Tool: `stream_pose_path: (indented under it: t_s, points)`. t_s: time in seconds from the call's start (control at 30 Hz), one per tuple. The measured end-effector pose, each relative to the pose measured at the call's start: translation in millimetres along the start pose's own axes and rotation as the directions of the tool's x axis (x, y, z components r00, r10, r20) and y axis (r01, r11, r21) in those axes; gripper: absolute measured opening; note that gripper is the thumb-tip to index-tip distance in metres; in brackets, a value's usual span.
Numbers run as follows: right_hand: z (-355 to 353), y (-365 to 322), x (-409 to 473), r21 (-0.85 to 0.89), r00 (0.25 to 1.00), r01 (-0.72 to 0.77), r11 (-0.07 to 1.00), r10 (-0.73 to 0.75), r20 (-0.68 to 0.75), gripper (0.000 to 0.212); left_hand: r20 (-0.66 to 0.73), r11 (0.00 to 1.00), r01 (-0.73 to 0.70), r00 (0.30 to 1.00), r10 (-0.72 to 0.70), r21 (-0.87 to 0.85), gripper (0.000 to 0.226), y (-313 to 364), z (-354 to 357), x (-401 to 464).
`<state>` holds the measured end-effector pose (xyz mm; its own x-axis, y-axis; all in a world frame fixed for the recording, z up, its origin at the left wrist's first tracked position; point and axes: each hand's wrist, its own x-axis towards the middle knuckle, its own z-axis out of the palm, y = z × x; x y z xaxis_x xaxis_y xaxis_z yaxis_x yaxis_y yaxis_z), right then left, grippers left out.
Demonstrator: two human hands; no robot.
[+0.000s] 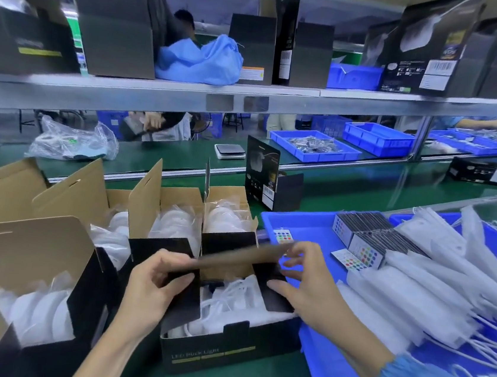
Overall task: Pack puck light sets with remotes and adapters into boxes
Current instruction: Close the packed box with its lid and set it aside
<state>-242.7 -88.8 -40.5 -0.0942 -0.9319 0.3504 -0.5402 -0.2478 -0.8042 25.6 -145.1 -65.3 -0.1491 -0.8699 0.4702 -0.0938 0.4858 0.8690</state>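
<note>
A black "LED Puck Light" box (209,354) stands open in front of me, with white wrapped puck lights and cable (228,300) inside. My left hand (152,286) grips the box's left side flap, thumb on its inner face. My right hand (302,278) holds the right side flap with the thumb, its fingers up at the blurred brown lid flap (239,257) that lies across the opening. Remotes with coloured buttons (360,252) are stacked in the blue tray (307,229) to the right, next to white wrapped adapters (416,285).
Several open boxes with wrapped puck lights (175,220) stand in a row to the left and behind. An upright printed box (262,174) stands beyond them on the green belt. The shelf above carries black boxes and a blue cloth (200,58). Other workers sit across the line.
</note>
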Motion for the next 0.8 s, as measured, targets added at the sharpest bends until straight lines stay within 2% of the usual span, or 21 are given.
stream_pose_path:
  t_s: [0.07,0.13,0.17,0.23,0.27,0.37,0.4,0.5,0.57,0.67,0.8]
  points:
    - [0,3,1,0.103,0.996,-0.081,0.991,0.084,-0.021,0.063,0.027,0.999,-0.008,1.000,0.009,-0.032,0.036,-3,-1,0]
    - [-5,6,-1,0.003,0.998,0.050,0.999,-0.050,0.050,0.059,0.057,0.998,0.024,0.998,-0.021,-0.059,0.030,-5,-3,-3]
    - [-7,7,-1,-0.068,0.986,0.139,0.988,-0.132,0.103,0.049,0.085,0.998,0.047,0.995,-0.042,-0.053,0.032,-4,-7,-5]
    - [-15,11,-2,-0.156,0.956,0.224,0.962,-0.186,0.226,0.037,0.143,0.991,0.118,0.984,-0.109,-0.061,0.049,-2,-21,-7]
    - [-20,11,-3,-0.145,0.944,0.202,0.969,-0.153,0.293,0.039,0.196,0.987,0.148,0.971,-0.133,-0.065,0.054,3,-25,-5]
    - [-25,7,-5,-0.006,0.892,0.085,0.996,-0.074,0.447,0.057,0.342,0.964,0.258,0.913,-0.224,-0.058,0.039,22,-28,-5]
    - [-25,6,-5,0.029,0.891,0.068,0.997,-0.074,0.448,0.061,0.355,0.963,0.268,0.903,-0.241,-0.030,0.037,25,-26,-8]
    - [-21,4,-10,0.104,0.901,0.035,0.994,-0.077,0.427,0.065,0.370,0.984,0.144,0.913,-0.171,0.100,0.048,26,-24,-23]
    - [-21,6,-12,0.111,0.895,0.038,0.993,-0.083,0.439,0.067,0.375,0.981,0.172,0.907,-0.192,0.086,0.056,24,-28,-29]
    - [-21,7,-14,0.116,0.894,0.028,0.993,-0.077,0.441,0.058,0.398,0.978,0.177,0.894,-0.208,0.114,0.056,29,-29,-28]
    - [-21,9,-14,0.105,0.895,0.049,0.993,-0.090,0.436,0.059,0.399,0.956,0.091,0.895,-0.201,0.277,0.064,34,-31,-30]
